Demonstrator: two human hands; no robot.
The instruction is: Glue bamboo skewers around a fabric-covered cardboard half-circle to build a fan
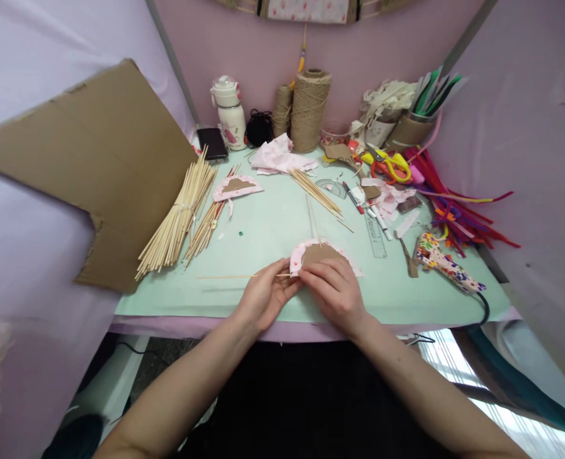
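Lower centre of frame: my left hand point(263, 294) pinches a thin skewer point(237, 276) whose long axis runs horizontally leftward from the grip, while my right hand point(336, 290), fingers closed, presses the fabric-edged cardboard semicircle point(321, 254) just right of its tip.

Skewer bundle point(177, 217) lies far left of left hand point(263, 294); twine spool point(309, 108) behind both hands; ruler point(376, 234) and glue gun point(447, 262) right of right hand point(334, 290), on bench point(263, 223).
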